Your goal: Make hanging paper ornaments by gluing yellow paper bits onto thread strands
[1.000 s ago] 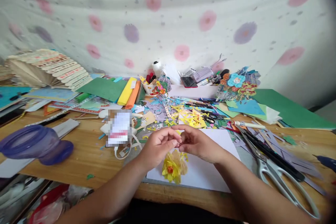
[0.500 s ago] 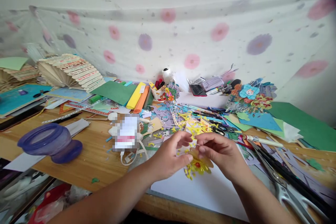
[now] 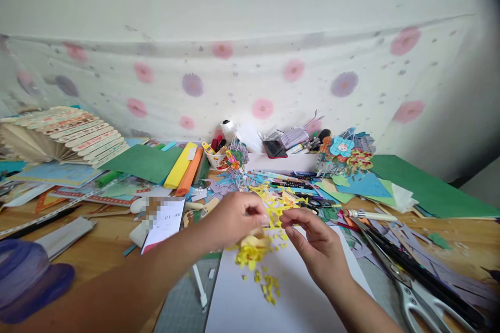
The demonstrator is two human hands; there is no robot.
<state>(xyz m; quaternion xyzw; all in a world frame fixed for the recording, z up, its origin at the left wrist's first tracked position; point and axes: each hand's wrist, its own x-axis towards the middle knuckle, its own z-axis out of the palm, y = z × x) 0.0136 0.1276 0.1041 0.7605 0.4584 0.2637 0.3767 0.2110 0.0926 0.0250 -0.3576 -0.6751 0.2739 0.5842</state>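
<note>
My left hand (image 3: 237, 221) is closed in a pinch, thumb against index finger, over the white sheet. Just below its fingers hangs a yellow paper flower (image 3: 252, 253), slightly blurred; how the fingers grip it is hidden. To its right my right hand (image 3: 318, 247) has curved fingers, with a small gap between thumb and index finger and nothing visible in it. Small yellow paper bits (image 3: 269, 286) lie scattered on the white paper (image 3: 300, 296) beneath both hands.
Large scissors (image 3: 406, 283) lie at the right beside purple paper scraps. Yellow cut-outs and pens are heaped behind my hands. A phone (image 3: 166, 223) and a blue-purple tape dispenser-like object (image 3: 35, 281) are at left. Paper flowers (image 3: 347, 153) stand at the back right.
My hands have moved apart, and the flower has shifted left and up with my left hand. The left fingers have closed to a pinch. The view has turned right and up.
</note>
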